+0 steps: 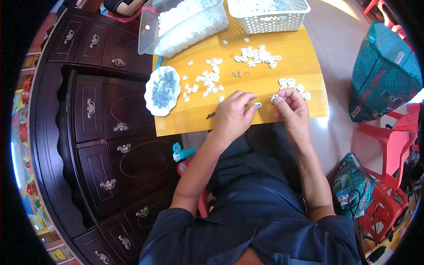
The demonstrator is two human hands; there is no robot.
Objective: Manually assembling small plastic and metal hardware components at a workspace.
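Two bare hands are working over the near edge of a yellow wooden table (282, 57), which is standing beside a dark wooden cabinet (101, 128) with metal drawer pulls. At the table's far left corner a clear plastic bin (176, 31) of white parts is sitting tilted, and at the far edge beside it a white lattice basket (274, 20) is holding more of them. Off the table's right side a green woven bag (384, 75) is standing on the floor, with red plastic chairs (393, 150) nearer the person. At the left edge a white plate (162, 90) is carrying a heap of small grey metal pieces and overhanging the table slightly. Loose white plastic pieces (256, 55) are lying in clusters across the middle of the table and near the right edge. The left hand (232, 115) is curling its fingers inward, thumb and forefinger pinching a small white piece (258, 105) just above the near edge. The right hand (291, 108) is pinching another small white piece (274, 97) with a thin metal pin, fingers pressed together; the two pieces are sitting just apart between the hands.
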